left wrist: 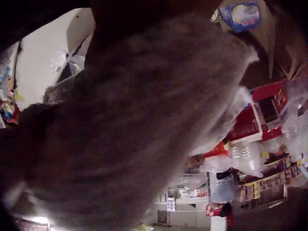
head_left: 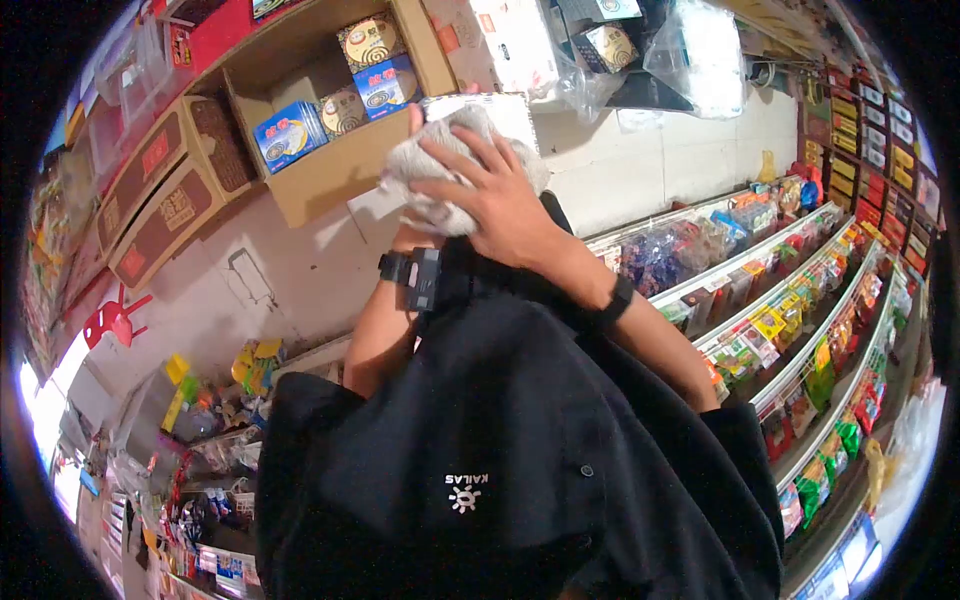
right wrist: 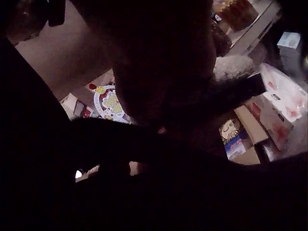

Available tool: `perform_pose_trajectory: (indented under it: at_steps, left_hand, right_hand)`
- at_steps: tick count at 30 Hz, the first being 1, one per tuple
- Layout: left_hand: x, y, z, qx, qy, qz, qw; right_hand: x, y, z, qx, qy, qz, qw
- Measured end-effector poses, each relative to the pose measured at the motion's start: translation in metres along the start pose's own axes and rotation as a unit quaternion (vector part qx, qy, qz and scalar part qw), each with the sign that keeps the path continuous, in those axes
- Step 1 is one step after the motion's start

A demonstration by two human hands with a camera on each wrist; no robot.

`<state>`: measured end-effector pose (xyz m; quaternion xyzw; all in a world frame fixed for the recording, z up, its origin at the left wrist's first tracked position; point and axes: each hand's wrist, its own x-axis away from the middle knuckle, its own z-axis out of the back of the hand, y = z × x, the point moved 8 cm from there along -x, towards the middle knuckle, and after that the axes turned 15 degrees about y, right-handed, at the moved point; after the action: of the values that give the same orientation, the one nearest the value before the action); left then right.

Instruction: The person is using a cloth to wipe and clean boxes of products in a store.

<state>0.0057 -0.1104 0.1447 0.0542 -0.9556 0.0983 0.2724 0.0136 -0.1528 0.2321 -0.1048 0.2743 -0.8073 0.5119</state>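
In the head view my right hand [head_left: 500, 205] lies over a bunched grey cloth [head_left: 445, 165], its fingers spread and fairly straight, pressing it against a small white box [head_left: 515, 115] with a dark patterned edge. My left hand [head_left: 416, 120] holds that box from below and the left. Most of the left hand is hidden by the cloth, with a few fingertips showing at the box's edge. Dark and close, the cloth [left wrist: 144, 106] fills much of the left wrist view. The right wrist view is mostly black.
An open cardboard carton [head_left: 330, 180] beside the hands holds several blue and patterned boxes with spiral pictures, such as a blue box [head_left: 290, 135]. Shelves of packaged goods [head_left: 780, 330] run along the right. Clear plastic bags [head_left: 695, 60] lie at the back.
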Motion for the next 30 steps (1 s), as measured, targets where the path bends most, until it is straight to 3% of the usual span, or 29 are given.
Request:
perform_pose_trajectory:
  at_steps: [1, 2, 4, 5, 6, 8, 10, 12, 14, 17, 18, 20, 21, 22, 24, 26, 27, 28, 30]
  left_hand:
    - [0.004, 0.003, -0.016, 0.080, -0.080, 0.033, 0.993]
    - [0.001, 0.005, -0.011, 0.082, -0.078, 0.032, 0.993]
    - [-0.020, 0.012, 0.016, -0.085, 0.030, -0.022, 0.996]
    - [-0.019, 0.005, 0.013, -0.081, 0.010, -0.001, 0.997]
    - [-0.023, 0.001, 0.025, -0.094, 0.104, -0.051, 0.989]
    - [-0.026, -0.017, 0.027, -0.024, 0.033, 0.027, 0.999]
    - [-0.012, -0.001, 0.067, -0.189, 0.261, -0.107, 0.941]
    - [-0.016, 0.008, 0.019, -0.005, -0.002, -0.022, 1.000]
    - [-0.013, 0.010, 0.014, -0.006, 0.025, -0.027, 0.999]
    - [-0.025, -0.005, 0.028, -0.045, 0.076, -0.003, 0.996]
    - [-0.023, -0.008, 0.037, -0.103, 0.133, -0.040, 0.985]
    - [-0.022, 0.001, 0.030, -0.132, 0.128, -0.082, 0.980]
    - [-0.009, 0.005, 0.025, -0.237, 0.107, -0.134, 0.956]
    - [-0.021, -0.001, 0.021, -0.004, -0.018, 0.065, 0.998]
    - [-0.019, 0.005, 0.016, -0.020, 0.061, 0.027, 0.998]
    - [-0.029, -0.006, 0.021, -0.046, 0.037, 0.022, 0.998]
    - [-0.029, -0.011, 0.035, -0.086, 0.086, -0.002, 0.993]
    - [-0.030, -0.017, 0.034, -0.079, 0.092, -0.025, 0.992]
    - [-0.030, -0.021, 0.040, -0.034, 0.060, 0.007, 0.998]
  right_hand:
    - [0.006, -0.001, 0.004, -0.019, -0.033, 0.024, 0.999]
    - [0.013, 0.007, 0.009, -0.020, -0.036, 0.023, 0.999]
    - [0.021, 0.044, 0.014, -0.041, 0.016, -0.033, 0.998]
    - [0.017, 0.062, 0.014, -0.033, 0.058, -0.068, 0.995]
    - [0.012, 0.073, 0.004, -0.034, 0.057, -0.070, 0.995]
    - [-0.009, 0.081, 0.002, -0.014, 0.139, -0.154, 0.978]
    - [-0.005, 0.045, -0.002, -0.036, 0.103, -0.078, 0.991]
    - [0.012, 0.015, 0.001, -0.088, -0.018, 0.019, 0.996]
    - [0.026, 0.025, 0.008, -0.124, -0.029, 0.015, 0.992]
    - [0.017, 0.071, 0.000, -0.060, 0.064, -0.122, 0.989]
    - [0.015, 0.070, -0.009, -0.060, 0.063, -0.127, 0.988]
    - [-0.005, 0.056, -0.008, -0.040, 0.099, -0.108, 0.988]
    - [-0.001, 0.043, -0.010, -0.065, 0.068, -0.075, 0.993]
    - [0.004, 0.025, -0.008, -0.055, 0.018, -0.006, 0.998]
    - [0.017, 0.022, 0.001, -0.123, -0.021, 0.015, 0.992]
    - [0.016, 0.051, 0.010, -0.066, 0.040, -0.047, 0.996]
    - [0.012, 0.070, 0.010, -0.062, 0.090, -0.130, 0.985]
    - [0.003, 0.066, 0.007, -0.060, 0.090, -0.131, 0.985]
    - [-0.013, 0.058, 0.010, -0.015, 0.115, -0.132, 0.985]
